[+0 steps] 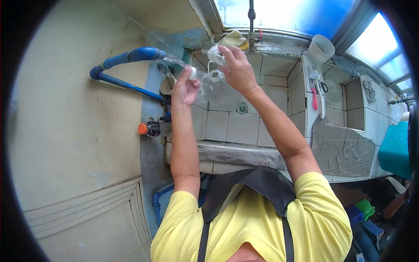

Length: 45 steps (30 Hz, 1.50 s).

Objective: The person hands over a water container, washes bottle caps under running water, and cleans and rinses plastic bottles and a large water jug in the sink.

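My left hand [188,89] is raised over the tiled sink at its left side, fingers pinching a small white round cap [193,73]. Higher up and to the right, my right hand [238,67] is closed around a brush [214,54] with white bristles. Between the two hands, just below the brush, is a white ring-shaped piece with a thin loop [215,76]; I cannot tell whether either hand touches it. Clear, shiny streaks, perhaps water, run from the end of the blue pipe [148,54] towards my left hand.
The tiled sink [216,126] has a drain [242,108]. At left are a mug [167,84] and an orange-capped bottle [150,129]. To the right stand a white bucket [321,50], a long white-handled brush [321,96], a grey cloth [342,148] and a teal container [395,150].
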Available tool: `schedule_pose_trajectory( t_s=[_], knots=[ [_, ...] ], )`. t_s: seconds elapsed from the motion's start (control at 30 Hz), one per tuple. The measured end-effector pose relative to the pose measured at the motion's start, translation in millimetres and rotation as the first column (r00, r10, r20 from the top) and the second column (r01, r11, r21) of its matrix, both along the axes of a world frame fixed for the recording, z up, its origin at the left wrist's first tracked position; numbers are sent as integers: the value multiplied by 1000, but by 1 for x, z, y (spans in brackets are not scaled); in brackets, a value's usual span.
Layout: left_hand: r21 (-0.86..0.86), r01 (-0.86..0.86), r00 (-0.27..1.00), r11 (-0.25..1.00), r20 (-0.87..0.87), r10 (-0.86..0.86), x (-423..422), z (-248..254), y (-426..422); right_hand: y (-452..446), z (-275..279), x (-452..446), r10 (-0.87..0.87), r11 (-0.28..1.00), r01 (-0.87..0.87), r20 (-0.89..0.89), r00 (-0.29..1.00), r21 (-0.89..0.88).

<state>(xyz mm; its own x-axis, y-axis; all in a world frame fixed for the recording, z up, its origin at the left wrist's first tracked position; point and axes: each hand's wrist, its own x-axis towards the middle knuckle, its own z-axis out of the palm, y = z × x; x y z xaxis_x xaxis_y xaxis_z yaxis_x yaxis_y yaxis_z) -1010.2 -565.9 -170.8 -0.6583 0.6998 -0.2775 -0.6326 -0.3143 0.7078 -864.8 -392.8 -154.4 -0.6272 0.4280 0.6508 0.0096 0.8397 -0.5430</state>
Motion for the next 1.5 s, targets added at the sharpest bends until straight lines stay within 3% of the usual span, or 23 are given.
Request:
schedule_pose_trajectory(
  t_s=[0.13, 0.23, 0.27, 0.37, 0.53, 0.63, 0.67, 0.77, 0.83, 0.9, 0.97, 1.07, 1.17, 1.2, 1.3, 1.5],
  knots=[
    [-20, -46, 998, 999, 51, 46, 11, 5, 8, -9, 5, 11, -12, 986, 7, -27, 1000, -164],
    [-87, -69, 996, 994, 42, 73, 21, 16, 22, -27, 7, 18, 159, 984, -145, -150, 976, 103],
    [-122, -81, 996, 989, 38, 86, 24, 18, 25, -27, 3, 17, 153, 985, -139, -149, 977, 100],
    [-101, 26, 1000, 995, 10, -25, 4, 0, 14, -24, -13, 10, 220, 920, -208, 2, 976, 333],
    [-42, 60, 997, 997, -54, -63, -2, -8, 3, -18, 6, 9, 26, 994, -26, 1, 1000, 106],
    [-141, -77, 996, 987, -47, 71, 5, -3, 14, -32, 16, 12, 289, 830, -254, 6, 957, 496],
    [-189, -143, 989, 971, -50, 136, 8, -1, 17, -27, 13, 10, 285, 831, -251, 7, 958, 497],
    [-157, -96, 993, 983, -82, 83, 4, 2, 8, -5, 4, -9, 21, 974, -63, 188, 982, 217],
    [-152, -69, 994, 986, -96, 55, 7, 7, 4, -17, 14, -6, 99, 954, -133, 138, 986, 270],
    [-119, -159, 986, 980, -63, 152, 15, 10, 6, -27, 22, -3, 259, 882, -259, 54, 964, 393],
    [-100, -198, 980, 975, -47, 194, 13, 9, 7, -21, 14, -7, 219, 910, -220, 44, 975, 352],
    [-10, 87, 994, 996, -63, -88, -13, -3, -8, -6, 7, -13, 147, 952, -149, 26, 989, 267],
    [96, 64, 998, 993, -9, -64, -11, -5, -9, 10, 7, -5, 108, 976, -85, 109, 988, -199],
    [153, 54, 998, 987, 18, -57, -9, -5, -6, 7, 11, -4, 113, 976, -90, 109, 988, -197],
    [92, 0, 999, 996, -34, 3, 1, -6, 7, -4, 19, 6, 250, 854, -84, 263, 932, -514],
    [-71, -127, 962, 989, -253, 105, 26, 0, 25, -8, 11, 6, 283, 841, -148, 189, 940, -520]
  ],
)
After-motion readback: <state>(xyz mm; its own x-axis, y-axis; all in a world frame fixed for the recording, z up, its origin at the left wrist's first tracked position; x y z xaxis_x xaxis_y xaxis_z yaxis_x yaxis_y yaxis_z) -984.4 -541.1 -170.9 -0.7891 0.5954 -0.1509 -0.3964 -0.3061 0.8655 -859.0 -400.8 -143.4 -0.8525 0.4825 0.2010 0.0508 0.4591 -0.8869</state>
